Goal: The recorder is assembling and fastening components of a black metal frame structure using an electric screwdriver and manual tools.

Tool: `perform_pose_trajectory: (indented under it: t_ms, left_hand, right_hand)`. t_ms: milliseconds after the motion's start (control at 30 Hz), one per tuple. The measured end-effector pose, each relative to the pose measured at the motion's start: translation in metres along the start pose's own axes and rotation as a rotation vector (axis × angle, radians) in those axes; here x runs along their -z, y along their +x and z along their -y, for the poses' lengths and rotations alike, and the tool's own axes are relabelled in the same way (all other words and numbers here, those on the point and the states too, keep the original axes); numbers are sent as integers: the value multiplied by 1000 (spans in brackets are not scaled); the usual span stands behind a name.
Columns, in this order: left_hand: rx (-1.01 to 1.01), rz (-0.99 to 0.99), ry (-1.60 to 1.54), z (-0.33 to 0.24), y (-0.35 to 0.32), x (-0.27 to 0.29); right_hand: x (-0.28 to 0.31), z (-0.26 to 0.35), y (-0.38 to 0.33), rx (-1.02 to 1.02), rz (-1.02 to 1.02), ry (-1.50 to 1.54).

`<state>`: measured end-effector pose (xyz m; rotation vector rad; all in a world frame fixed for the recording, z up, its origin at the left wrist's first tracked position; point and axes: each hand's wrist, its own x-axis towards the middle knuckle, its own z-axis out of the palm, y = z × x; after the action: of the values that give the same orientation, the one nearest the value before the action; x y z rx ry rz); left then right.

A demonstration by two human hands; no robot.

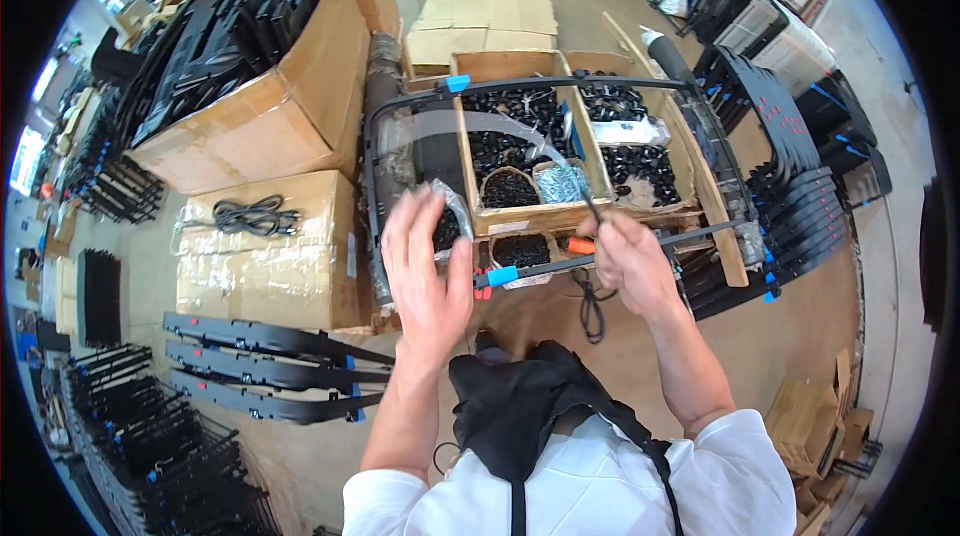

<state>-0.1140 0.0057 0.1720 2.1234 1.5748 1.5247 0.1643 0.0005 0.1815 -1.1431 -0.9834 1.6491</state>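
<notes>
A black frame with rounded corners (pixel 372 171) lies across a wooden parts box (pixel 535 220), with blue pieces (pixel 502 277) on its bars. My left hand (pixel 428 271) is over the frame's near left part, its fingers stretched out and thumb apart. Beside those fingers is a piece of clear plastic (pixel 456 208). My right hand (pixel 632 258) is closed in a pinch above the near bar, right of the middle. From its fingertips a thin translucent strip (pixel 505 126) curves up and left over the box; its far end is blurred.
Black small parts (pixel 520 148) and silvery screws (pixel 561 183) fill the box's compartments. An orange-handled tool (pixel 580 246) lies by the near bar. Cartons (pixel 265 256) stand at left, one bearing a coiled black cable (pixel 258 216). Stacked black frames (pixel 790 176) are at right.
</notes>
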Motion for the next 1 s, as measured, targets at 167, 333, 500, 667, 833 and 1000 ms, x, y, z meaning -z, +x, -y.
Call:
perform_pose_trajectory:
  t_ms: [167,333,500,667,833,1000]
  left_hand:
    - [100,391,-175,-14,2,-32]
    - [794,977,-881,-20,-59,-72]
    - [931,621,-1283,-62,-108,-89]
    - [647,300,-51,-103,-144,-97]
    - [360,126,156,-101,-164,-90]
    - [528,169,-120,-68,-192,-77]
  right_hand:
    - [14,-12,-42,-47,209,-137]
    - [55,-36,-71,138,108,-638]
    - [85,-62,-96,186,112,-904]
    - [90,-79,-107,247,178,-1054]
    - [85,-99,-95,78,411,-976]
    - [80,-125,-78,-17,582,-693]
